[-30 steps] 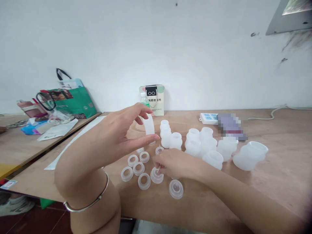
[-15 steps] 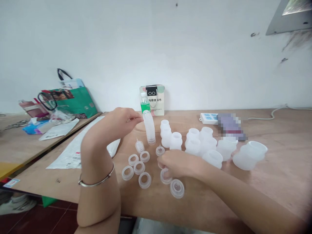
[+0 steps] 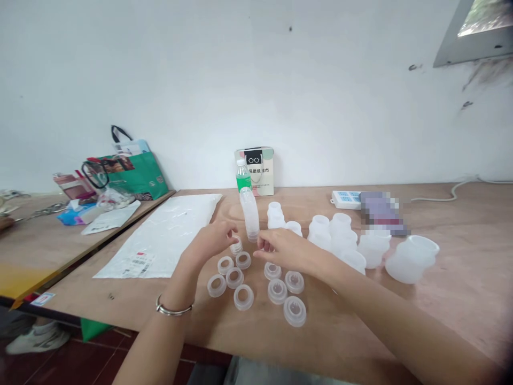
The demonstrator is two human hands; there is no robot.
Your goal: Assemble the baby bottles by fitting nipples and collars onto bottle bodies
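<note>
My left hand is closed, its fingertips at the top of a small translucent pointed cap that stands on the table. My right hand has its fingers curled in just across from it; whatever they hold is hidden. Between and behind the hands rises a tall, curved stack of translucent rings. In front of my left hand lie several open translucent rings. Several ridged translucent lids lie below my right hand.
Several frosted, waisted plastic cups stand to the right. Behind are a green-labelled bottle, a paper bag, a white power strip and a blurred purple object. A white mailing bag lies left; a green bag stands beyond.
My left hand has come down from beside the tall stack to the small pointed cap. My right hand has moved back from the ridged lids, uncovering more of them. The view has shifted slightly.
</note>
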